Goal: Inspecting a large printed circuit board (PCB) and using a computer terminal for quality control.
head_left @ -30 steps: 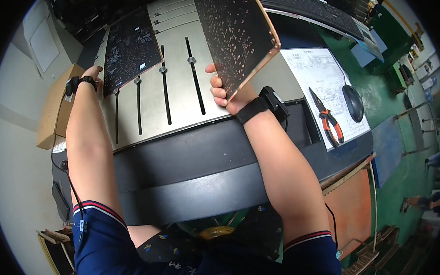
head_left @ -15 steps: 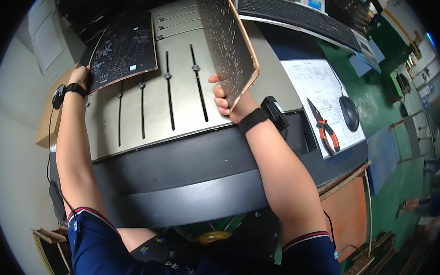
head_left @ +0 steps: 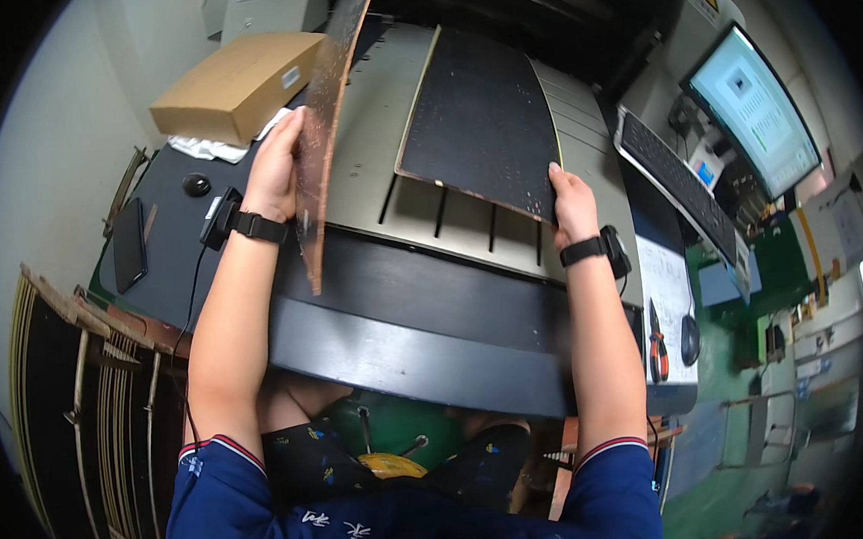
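My left hand (head_left: 275, 168) grips a dark circuit board panel (head_left: 329, 128) by its outer side. This panel is tipped up on edge, its copper-coloured rim toward me, left of centre. My right hand (head_left: 574, 205) holds a second dark circuit board panel (head_left: 477, 121) at its near right corner, thumb on top. That panel slopes over a slotted metal bed (head_left: 377, 126), and its near edge appears raised off the surface. Most of the left hand's fingers are hidden behind the upright panel. Both wrists wear black straps with small devices.
A cardboard box (head_left: 236, 84) sits at the back left, near a phone (head_left: 130, 246). On the right are a keyboard (head_left: 680, 164), a monitor (head_left: 755, 106), pliers (head_left: 657, 345) and a mouse (head_left: 690, 340). Racked panels (head_left: 118, 432) stand low on the left.
My left hand's panel has gone from lying tilted over the bed to upright on edge. My right hand's panel has come down from upright to over the bed. The view has swung left.
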A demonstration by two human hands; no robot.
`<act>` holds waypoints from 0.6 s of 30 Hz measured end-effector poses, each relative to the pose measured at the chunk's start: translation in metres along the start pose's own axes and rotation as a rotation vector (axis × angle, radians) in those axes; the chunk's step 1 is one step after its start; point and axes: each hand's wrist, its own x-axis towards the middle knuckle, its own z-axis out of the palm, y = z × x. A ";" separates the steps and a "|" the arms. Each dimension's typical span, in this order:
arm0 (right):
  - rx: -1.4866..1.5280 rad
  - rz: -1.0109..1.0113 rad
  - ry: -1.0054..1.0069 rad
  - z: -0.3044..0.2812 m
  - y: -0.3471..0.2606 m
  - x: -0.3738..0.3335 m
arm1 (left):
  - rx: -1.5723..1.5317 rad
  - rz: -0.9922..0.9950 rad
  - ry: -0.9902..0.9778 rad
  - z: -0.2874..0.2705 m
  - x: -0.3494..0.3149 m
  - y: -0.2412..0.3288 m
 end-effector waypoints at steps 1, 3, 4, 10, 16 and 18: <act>-0.073 -0.023 0.005 0.008 0.000 0.020 | -0.120 -0.031 -0.171 -0.003 -0.007 0.003; -0.302 -0.052 -0.039 0.024 0.004 0.069 | -0.028 -0.084 -0.284 -0.013 -0.012 0.011; -0.447 0.049 -0.029 0.050 -0.003 0.072 | 0.042 -0.115 -0.060 -0.007 -0.014 0.013; -0.843 -0.173 -0.076 0.124 0.013 0.115 | 0.047 0.070 0.000 -0.014 -0.008 0.011; -1.287 -0.597 -0.125 0.136 0.059 0.127 | 0.150 0.286 0.306 -0.020 0.016 0.000; -1.185 -0.572 -0.118 0.129 0.053 0.109 | 0.216 0.414 0.355 -0.019 0.013 0.000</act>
